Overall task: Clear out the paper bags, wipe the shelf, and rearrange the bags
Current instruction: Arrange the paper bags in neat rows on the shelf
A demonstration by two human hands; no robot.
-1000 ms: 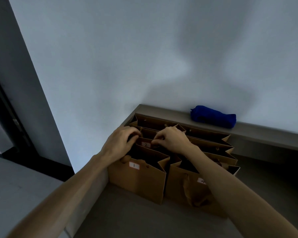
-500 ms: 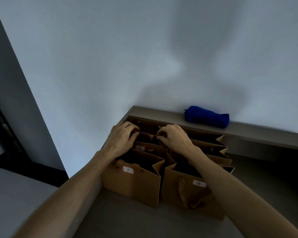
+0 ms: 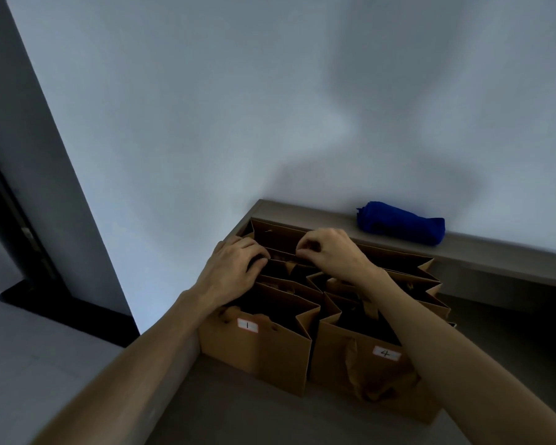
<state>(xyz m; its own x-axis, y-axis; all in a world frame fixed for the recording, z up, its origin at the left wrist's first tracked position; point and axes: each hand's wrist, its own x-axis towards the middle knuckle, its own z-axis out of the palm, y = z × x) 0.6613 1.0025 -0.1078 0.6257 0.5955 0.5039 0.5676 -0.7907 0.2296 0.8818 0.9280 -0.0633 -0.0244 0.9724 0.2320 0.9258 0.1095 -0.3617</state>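
Note:
Several brown paper bags stand in two rows in the corner of a grey shelf (image 3: 238,412). The front left bag (image 3: 264,351) carries a label "1", the front right bag (image 3: 366,370) a label "4". My left hand (image 3: 235,271) rests on the top edges of the rear left bags, fingers curled over a rim. My right hand (image 3: 328,252) pinches the top edge of a bag in the back row. A rolled blue cloth (image 3: 402,223) lies on the raised ledge (image 3: 495,255) behind the bags, apart from both hands.
A white wall rises behind the ledge and to the left of the bags. A dark doorway (image 3: 10,239) and grey floor lie far left. Bare shelf surface extends in front of the bags and to their right.
Both hands have moved back from the second-row bags to the rearmost bags. The view has tilted slightly, so the bags sit lower in the frame.

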